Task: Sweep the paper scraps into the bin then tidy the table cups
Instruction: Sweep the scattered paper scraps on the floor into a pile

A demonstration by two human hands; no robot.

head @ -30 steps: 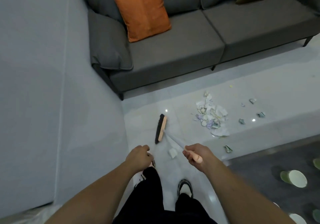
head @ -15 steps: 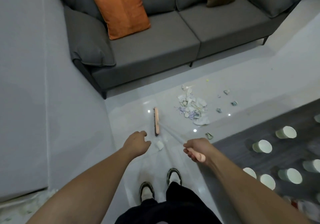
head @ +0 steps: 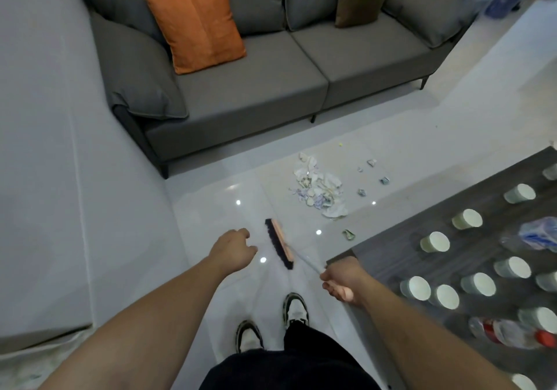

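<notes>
Since the earlier frame the pink-backed, black-bristled broom head (head: 278,244) has swung closer to the feet; the small white scrap that lay just in front of them is gone from view. Right hand (head: 342,282) grips the pink end of the broom handle, fingers wrapped round it. Left hand (head: 234,250) hangs off the handle, fingers loosely curled, holding nothing, just left of the broom head. Heap of torn white and pale-coloured paper scraps (head: 320,190) lies on the glossy white tile floor (head: 211,223), between the grey fabric sofa (head: 241,88) and the dark wood-grain counter (head: 391,257), well apart from the broom head. A few loose scraps sit to the right of the heap; one green scrap (head: 348,234) lies near the counter's corner. White paper cups (head: 435,242) stand upright, spread over the counter. Orange square cushion (head: 194,24) leans on the sofa back.
</notes>
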